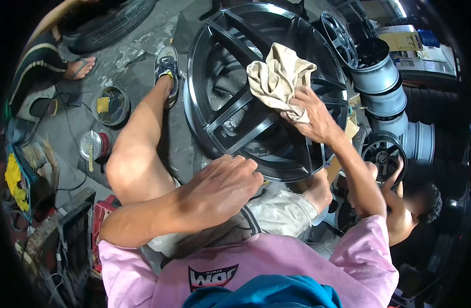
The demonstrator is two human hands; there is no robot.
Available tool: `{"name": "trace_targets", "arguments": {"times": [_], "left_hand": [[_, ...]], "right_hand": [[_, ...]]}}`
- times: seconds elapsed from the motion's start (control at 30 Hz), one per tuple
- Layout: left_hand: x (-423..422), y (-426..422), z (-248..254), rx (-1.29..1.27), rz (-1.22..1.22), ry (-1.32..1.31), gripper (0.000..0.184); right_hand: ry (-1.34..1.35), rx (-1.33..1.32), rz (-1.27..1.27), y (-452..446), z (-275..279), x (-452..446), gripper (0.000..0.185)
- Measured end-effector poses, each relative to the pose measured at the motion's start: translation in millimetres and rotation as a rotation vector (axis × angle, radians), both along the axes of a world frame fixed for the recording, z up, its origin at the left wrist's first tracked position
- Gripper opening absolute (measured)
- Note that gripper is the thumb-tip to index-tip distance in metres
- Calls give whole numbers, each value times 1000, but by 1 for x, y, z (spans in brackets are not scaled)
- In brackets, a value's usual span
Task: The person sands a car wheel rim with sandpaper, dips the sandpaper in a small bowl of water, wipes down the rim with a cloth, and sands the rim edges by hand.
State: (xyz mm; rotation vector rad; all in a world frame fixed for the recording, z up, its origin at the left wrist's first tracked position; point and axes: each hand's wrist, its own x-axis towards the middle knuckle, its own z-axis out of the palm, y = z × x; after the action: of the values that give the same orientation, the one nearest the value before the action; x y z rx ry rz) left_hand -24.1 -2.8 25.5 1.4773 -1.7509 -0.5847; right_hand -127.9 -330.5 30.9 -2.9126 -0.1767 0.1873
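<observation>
A large black alloy wheel (251,139) with broad spokes lies face up in front of my knees. My right hand (312,115) grips a crumpled cream cloth (279,74), pressed over the hub and the spokes near it. At the wheel's near edge is my left hand (227,182), knuckles up and fingers curled under. Its fingertips are hidden, so I cannot tell whether it grips the rim or something else.
On the left are a round tub (110,105), a tin can (91,145), a tire (109,25) and another person's sandalled foot (80,68). Stacked silver rims (381,100) stand on the right. Below them, a person handles a smaller black wheel (384,156).
</observation>
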Motion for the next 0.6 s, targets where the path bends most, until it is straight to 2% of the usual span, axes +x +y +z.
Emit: {"name": "trace_targets", "arguments": {"times": [0.07,0.1,0.17,0.2,0.23,0.3,0.33,0.4,0.47,0.5,0.53,0.57,0.6], "left_hand": [[-2,3,-3,-84,57,10,14],[-4,3,-5,-173,113,19,15],[-5,-1,-10,-135,76,26,16],[-4,-4,-11,-101,40,35,18],[-2,-4,-11,-105,43,30,18],[1,-3,-9,73,13,52,18],[1,-2,-11,71,20,47,18],[-2,0,-17,-19,95,69,21],[3,1,-10,-41,97,75,19],[5,0,-6,9,73,59,18],[7,-1,-4,61,52,45,18],[5,0,-8,58,52,50,18],[0,0,-16,-127,123,64,13]], "right_hand": [[-79,-17,85,-1,0,18,27],[75,-22,86,3,10,30,33],[92,-104,77,9,6,36,37],[111,-190,67,11,6,37,43],[107,-166,78,11,5,38,51],[76,-148,5,12,-4,40,51],[51,-119,-75,11,-13,41,50],[-20,-62,-50,-5,-22,41,49],[330,620,-849,-7,4,41,50],[254,933,-1041,4,25,28,62],[260,1050,-1085,6,45,14,72],[-9,727,-995,-34,39,-12,79],[-160,810,-1165,-22,75,-23,76]]}}
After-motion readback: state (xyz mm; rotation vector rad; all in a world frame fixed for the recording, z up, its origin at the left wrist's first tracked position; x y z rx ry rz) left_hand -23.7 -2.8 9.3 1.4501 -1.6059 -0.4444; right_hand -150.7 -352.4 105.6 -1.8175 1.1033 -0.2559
